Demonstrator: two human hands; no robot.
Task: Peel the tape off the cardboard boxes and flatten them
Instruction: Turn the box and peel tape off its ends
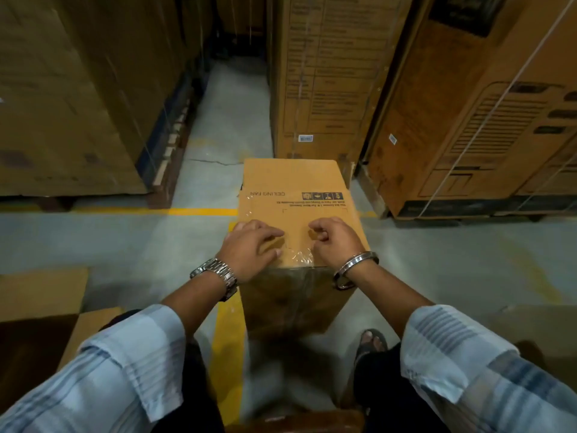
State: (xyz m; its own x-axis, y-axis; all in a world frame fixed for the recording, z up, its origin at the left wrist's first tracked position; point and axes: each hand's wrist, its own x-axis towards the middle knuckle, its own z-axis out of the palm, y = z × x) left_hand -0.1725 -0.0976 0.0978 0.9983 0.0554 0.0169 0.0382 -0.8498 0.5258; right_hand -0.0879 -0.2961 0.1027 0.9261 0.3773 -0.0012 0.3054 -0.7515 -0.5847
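A tall brown cardboard box [293, 182] printed "CEILING FAN" stands on the floor in front of me. Clear tape [301, 256] runs over its near top edge and down the front face. My left hand [249, 248] rests flat on the top with fingers spread, just left of the tape. My right hand [335, 242] sits on the top to the right of the tape, its fingers curled and pinching at the tape by the near edge. Another patch of clear tape [249, 203] shows on the top's left edge.
Large stacked cartons on pallets rise at the left [62, 104], centre back [327, 73] and right [484, 120]. Flattened cardboard [40, 295] lies on the floor at my lower left. Yellow floor lines [203, 211] cross the grey concrete. My sandalled foot [371, 340] stands by the box's base.
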